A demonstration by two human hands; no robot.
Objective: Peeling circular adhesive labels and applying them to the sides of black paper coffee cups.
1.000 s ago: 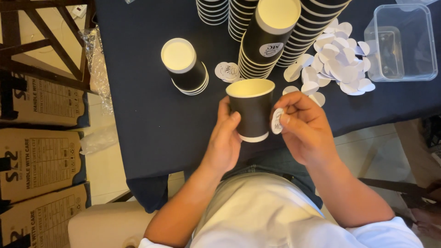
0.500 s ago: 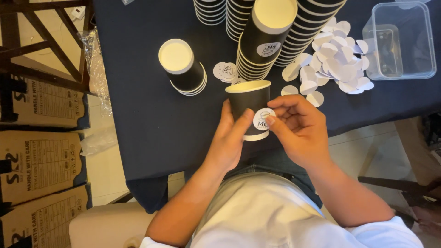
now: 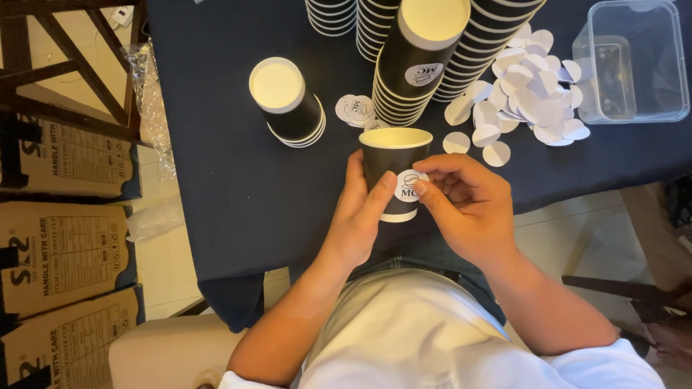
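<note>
A black paper cup (image 3: 393, 155) with a cream inside stands upright near the table's front edge. My left hand (image 3: 360, 212) wraps its left side, thumb on the front. A round white sticker (image 3: 408, 185) sits on the cup's front wall. My right hand (image 3: 465, 202) presses that sticker with thumb and forefinger. Behind the cup rise stacks of black cups (image 3: 414, 65), some bearing the same sticker. A short stack of upturned black cups (image 3: 287, 101) stands to the left.
A pile of white round backing papers (image 3: 530, 101) lies at the right, next to a clear plastic box (image 3: 631, 61). Loose stickers (image 3: 355, 109) lie behind the cup. The dark blue tablecloth (image 3: 231, 194) covers the table. Cardboard cartons (image 3: 65, 238) and a wooden frame (image 3: 65, 65) stand at left.
My right hand brought the sticker from the cup's right side round to its front and now presses it flat there. My left hand keeps hold of the cup.
</note>
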